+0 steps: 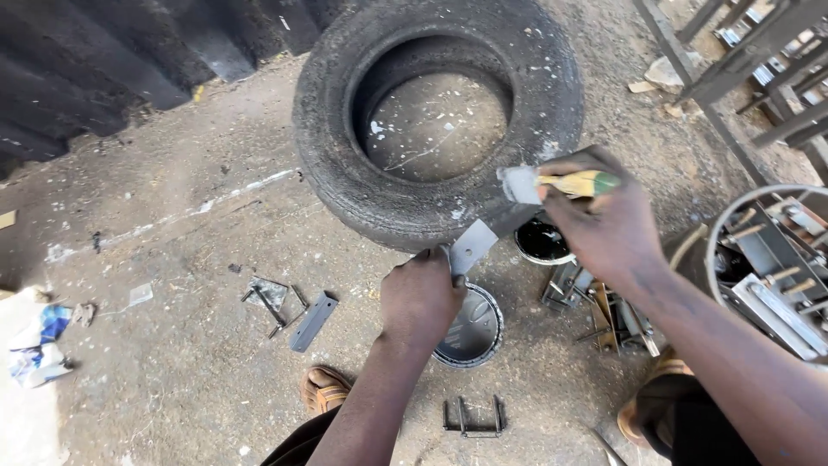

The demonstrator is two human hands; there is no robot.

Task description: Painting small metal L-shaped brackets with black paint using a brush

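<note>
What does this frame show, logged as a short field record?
setting: dirt floor, worn tyre lying flat
left hand: grips a flat grey metal bracket resting on the tyre
right hand: holds a paintbrush with a yellow-green handle
below hands: round tin lid, open can of black paint
right edge: round rack of metal parts
</note>
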